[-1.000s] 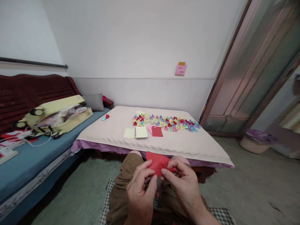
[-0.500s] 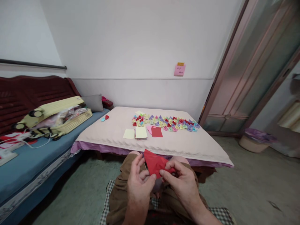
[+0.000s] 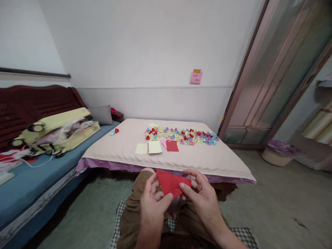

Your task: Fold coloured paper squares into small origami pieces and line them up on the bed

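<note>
A folded red sheet of paper (image 3: 171,184), roughly triangular, is held up above my lap between both hands. My left hand (image 3: 154,204) grips its left side, with the thumb on the front and the fingers behind. At the right side, my right hand (image 3: 202,197) presses its thumb on the paper's face, its index finger raised behind the upper edge. On the table beyond lie a flat red sheet (image 3: 172,146), a stack of pale yellow paper (image 3: 155,146) and a loose yellow sheet (image 3: 141,148).
Many small folded paper pieces (image 3: 181,135) in mixed colours cover the back of the table (image 3: 111,152). A blue and a red piece (image 3: 116,130) lie at its left. An open yellow suitcase (image 3: 62,128) rests on the blue sofa. A lined bin (image 3: 278,154) stands right.
My right index finger has lifted off the paper's right part, leaving the thumb on its face. The red paper has tilted to a flatter, wider angle. The view has shifted slightly.
</note>
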### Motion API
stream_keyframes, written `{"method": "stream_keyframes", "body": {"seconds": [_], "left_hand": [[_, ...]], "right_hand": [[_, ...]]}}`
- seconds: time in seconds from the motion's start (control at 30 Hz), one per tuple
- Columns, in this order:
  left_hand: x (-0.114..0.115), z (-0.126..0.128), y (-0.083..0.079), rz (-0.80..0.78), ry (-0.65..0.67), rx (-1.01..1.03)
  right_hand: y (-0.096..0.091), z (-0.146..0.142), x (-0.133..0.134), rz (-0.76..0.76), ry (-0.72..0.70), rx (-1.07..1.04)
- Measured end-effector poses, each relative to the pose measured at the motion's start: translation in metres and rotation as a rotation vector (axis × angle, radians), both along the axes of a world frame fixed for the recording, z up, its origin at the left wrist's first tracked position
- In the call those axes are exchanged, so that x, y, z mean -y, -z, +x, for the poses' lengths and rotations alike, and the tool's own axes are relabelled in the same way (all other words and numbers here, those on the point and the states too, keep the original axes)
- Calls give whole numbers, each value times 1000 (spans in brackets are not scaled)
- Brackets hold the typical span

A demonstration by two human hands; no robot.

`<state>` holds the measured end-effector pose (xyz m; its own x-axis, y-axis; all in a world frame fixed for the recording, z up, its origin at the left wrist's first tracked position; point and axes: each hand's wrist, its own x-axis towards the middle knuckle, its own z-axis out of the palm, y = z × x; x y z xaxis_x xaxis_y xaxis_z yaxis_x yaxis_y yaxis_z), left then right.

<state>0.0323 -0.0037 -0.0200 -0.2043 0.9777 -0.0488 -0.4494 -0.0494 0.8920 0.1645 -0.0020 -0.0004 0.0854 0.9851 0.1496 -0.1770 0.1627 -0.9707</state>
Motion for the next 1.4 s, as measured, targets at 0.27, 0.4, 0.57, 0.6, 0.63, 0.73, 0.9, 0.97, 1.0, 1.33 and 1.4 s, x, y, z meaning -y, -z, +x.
{"method": "stream_keyframes", "body": {"seconds": [0.27,0.4,0.57,0.6,0.63,0.73,0.9,0.97,1.0,1.33,1.4], "left_hand": [[2,-3,2,-33,177,-14],[7,-2,0,-21,178,23],[8,-4,0,-55,197,13],[7,-5,1,-56,175,2],[6,-5,2,-58,153,-8],[4,-6,5,-55,125,-17],[3,-6,8,-61,143,-19],[3,-6,7,-54,164,-28],[3,-6,7,-52,169,-30],[3,-4,4,-55,163,-22],[2,-4,4,-58,144,-21]], "right_hand": [[-4,6,3,106,30,250],[-2,10,2,137,-3,327],[-2,12,3,117,-37,356],[-2,12,3,107,-41,354],[-2,11,3,94,-49,348],[-1,11,3,34,-108,312],[2,10,2,3,-149,280],[2,10,1,7,-148,262],[2,10,1,3,-155,248],[2,7,0,-60,-221,139],[2,6,0,-61,-227,143]]}}
